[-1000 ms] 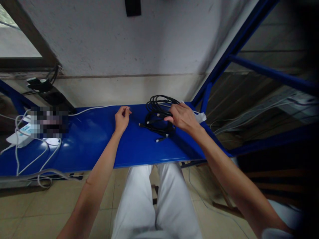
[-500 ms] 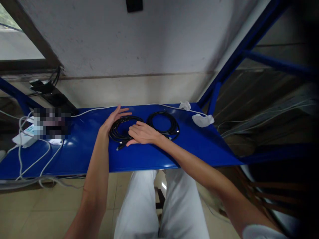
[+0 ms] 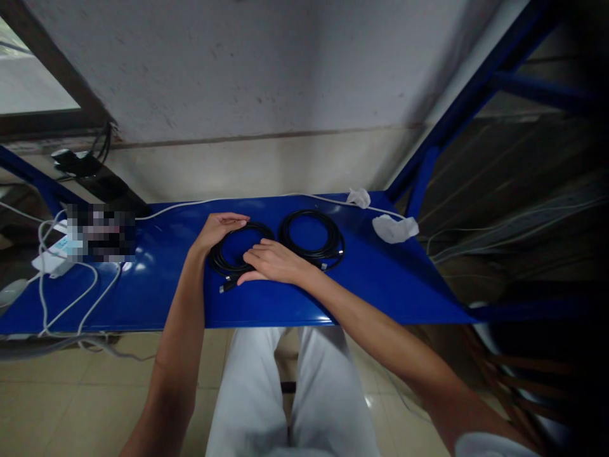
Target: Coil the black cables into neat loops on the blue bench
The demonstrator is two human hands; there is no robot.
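Observation:
Two coils of black cable lie side by side on a blue metal shelf. My left hand rests on the left rim of the left coil, fingers together and curved over it. My right hand lies flat on the same coil's right side, fingers stretched out to the left. The right coil sits just beyond my right wrist, untouched. A cable plug end sticks out at the front of the left coil.
Two crumpled white tissues lie at the shelf's back right. A white power strip with white cords sits at the left. A thin white cord runs along the shelf's back edge. Blue frame posts rise at right.
A second ago the cables were one tangled heap under my right hand at the right. Now they lie as two neat coils, and both hands have shifted onto the left coil.

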